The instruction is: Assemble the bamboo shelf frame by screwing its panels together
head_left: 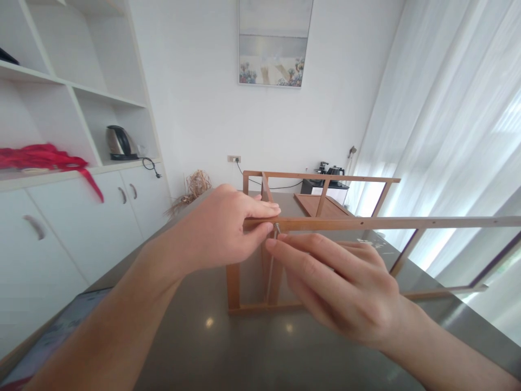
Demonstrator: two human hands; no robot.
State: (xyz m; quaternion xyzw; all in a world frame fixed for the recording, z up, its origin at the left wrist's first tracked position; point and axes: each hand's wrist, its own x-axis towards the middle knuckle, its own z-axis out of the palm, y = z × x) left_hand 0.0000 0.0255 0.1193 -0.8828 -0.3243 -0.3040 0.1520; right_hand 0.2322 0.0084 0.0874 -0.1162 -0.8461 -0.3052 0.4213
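Observation:
A brown wooden frame [325, 223] of rails and crossbars stands on the grey table, probably part of a rack or stand. My left hand [223, 228] is closed on the near end of its upper rail, fingers on top and thumb against the front face. Just right of that thumb, a small silver metal screw [277, 228] sits at the rail's face. My right hand [342, 288] pinches the screw between thumb and forefinger, with the other fingers curled below. How deep the screw goes into the wood cannot be made out.
A flat wooden panel [317, 205] lies behind the frame on the grey table [195, 347]. A printed sheet [65, 326] is at the left edge. White shelves on the left hold a kettle [120, 142] and red ribbon [44, 157]. A white curtain [439, 108] hangs at right.

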